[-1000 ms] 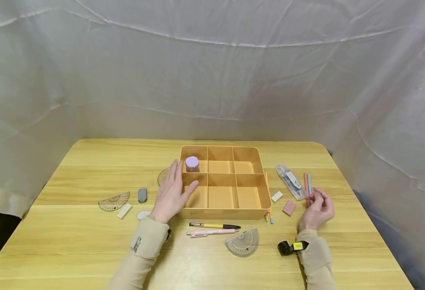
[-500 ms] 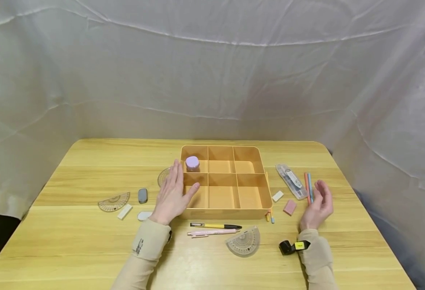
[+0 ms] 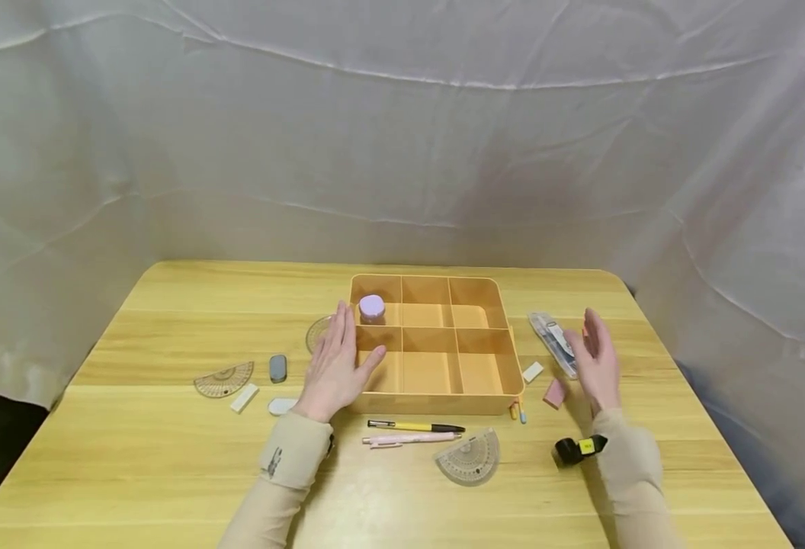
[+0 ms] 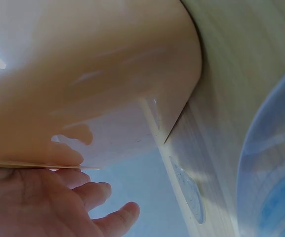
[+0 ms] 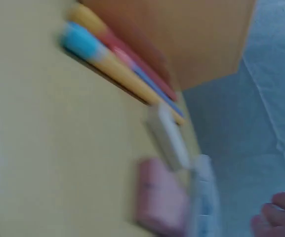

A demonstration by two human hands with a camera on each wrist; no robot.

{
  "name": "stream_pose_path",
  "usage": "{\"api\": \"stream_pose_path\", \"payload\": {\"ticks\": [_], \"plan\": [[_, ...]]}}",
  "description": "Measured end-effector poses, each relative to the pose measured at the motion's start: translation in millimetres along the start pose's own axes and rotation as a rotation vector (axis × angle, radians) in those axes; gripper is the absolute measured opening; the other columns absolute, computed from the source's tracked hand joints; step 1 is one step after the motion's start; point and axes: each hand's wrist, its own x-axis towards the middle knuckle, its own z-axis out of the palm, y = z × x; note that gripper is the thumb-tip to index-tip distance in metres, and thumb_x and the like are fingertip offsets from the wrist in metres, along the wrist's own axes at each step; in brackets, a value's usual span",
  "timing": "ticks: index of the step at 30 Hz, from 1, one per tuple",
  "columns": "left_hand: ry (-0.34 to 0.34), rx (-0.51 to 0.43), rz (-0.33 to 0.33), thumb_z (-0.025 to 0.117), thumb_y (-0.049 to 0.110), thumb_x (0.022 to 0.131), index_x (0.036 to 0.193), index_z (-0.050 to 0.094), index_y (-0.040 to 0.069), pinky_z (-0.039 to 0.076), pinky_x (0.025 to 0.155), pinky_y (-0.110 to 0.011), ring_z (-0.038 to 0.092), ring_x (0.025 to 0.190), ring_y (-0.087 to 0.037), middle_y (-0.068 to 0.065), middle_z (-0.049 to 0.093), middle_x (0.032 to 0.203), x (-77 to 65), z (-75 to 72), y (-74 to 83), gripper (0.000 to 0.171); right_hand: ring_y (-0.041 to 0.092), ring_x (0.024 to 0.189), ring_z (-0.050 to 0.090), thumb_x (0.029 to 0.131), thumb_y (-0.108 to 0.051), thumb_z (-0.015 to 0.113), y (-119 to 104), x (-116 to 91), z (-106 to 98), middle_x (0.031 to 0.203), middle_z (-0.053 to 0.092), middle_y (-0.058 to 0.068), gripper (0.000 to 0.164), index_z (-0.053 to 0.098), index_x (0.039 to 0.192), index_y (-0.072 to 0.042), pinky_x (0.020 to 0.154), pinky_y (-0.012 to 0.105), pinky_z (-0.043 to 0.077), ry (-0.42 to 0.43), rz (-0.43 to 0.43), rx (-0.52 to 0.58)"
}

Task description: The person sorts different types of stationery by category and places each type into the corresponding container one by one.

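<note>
An orange six-compartment organizer box (image 3: 416,404) stands at the middle of the table, holding a purple-lidded container (image 3: 372,306) in its back-left compartment. My left hand (image 3: 334,374) rests along the box's left rim with fingers straight and thumb spread over the front-left compartment. In the left wrist view, its fingers lie at the edge of the glossy box wall (image 4: 93,64). To the right, my right hand (image 3: 596,370) is raised with thumb and fingers apart and nothing between them. It overlaps the clear plastic case (image 3: 545,332) and mostly hides a red and a blue stick behind it.
A pink eraser (image 3: 554,393) and a white eraser (image 3: 533,372) lie right of the box, beside pencils (image 5: 127,74). In front are a yellow pen (image 3: 412,426), a pink pen (image 3: 409,438) and a protractor (image 3: 471,460). Left lie another protractor (image 3: 224,380) and a grey eraser (image 3: 277,368).
My right hand has moved forward and slightly left from beside the two sticks toward the clear case, its fingers opening out. The left hand has stayed at the box's rim.
</note>
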Motion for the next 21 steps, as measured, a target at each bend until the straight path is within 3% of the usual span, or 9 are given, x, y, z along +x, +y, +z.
{"api": "stream_pose_path", "payload": {"ticks": [5,9,15,21], "plan": [[-0.017,0.008,-0.004,0.047,0.052,0.103,0.160,-0.002,0.001,0.010,0.129,-0.058,0.001,0.159,-0.033,-0.011,-0.011,0.171,2.2,0.1,-0.2,0.091,0.053,0.149,0.023,0.104,-0.042,0.050,-14.5,29.3,-12.1,0.164,0.019,0.030,0.077,0.016,0.161,-0.003,0.121,0.064,0.026,-0.284,-0.068,-0.401],[-0.019,0.007,-0.007,0.047,0.052,0.103,0.161,-0.001,0.001,0.011,0.128,-0.058,0.001,0.159,-0.033,-0.010,-0.012,0.170,2.5,0.1,-0.4,0.091,0.059,0.140,0.033,0.104,-0.044,0.047,-23.2,50.7,-10.4,0.158,0.026,0.038,0.076,0.020,0.159,0.001,0.111,0.071,0.034,-0.430,-0.082,-0.634],[-0.005,0.010,0.000,0.049,0.051,0.103,0.161,-0.001,0.001,0.013,0.128,-0.058,0.004,0.159,-0.036,-0.012,-0.010,0.171,2.1,0.9,-0.2,0.091,0.058,0.131,0.045,0.101,-0.033,0.052,-31.8,70.6,1.8,0.146,0.042,0.040,0.071,0.026,0.155,0.006,0.108,0.069,0.040,-0.508,-0.072,-0.835],[0.002,0.003,-0.005,0.049,0.051,0.102,0.161,-0.001,0.001,0.014,0.127,-0.059,0.005,0.159,-0.036,-0.010,-0.010,0.171,0.6,1.7,-0.7,0.092,0.059,0.135,0.037,0.098,-0.029,0.055,-38.6,78.2,10.8,0.150,0.033,0.042,0.072,0.028,0.153,0.009,0.112,0.069,0.036,-0.554,-0.015,-0.915]]}}
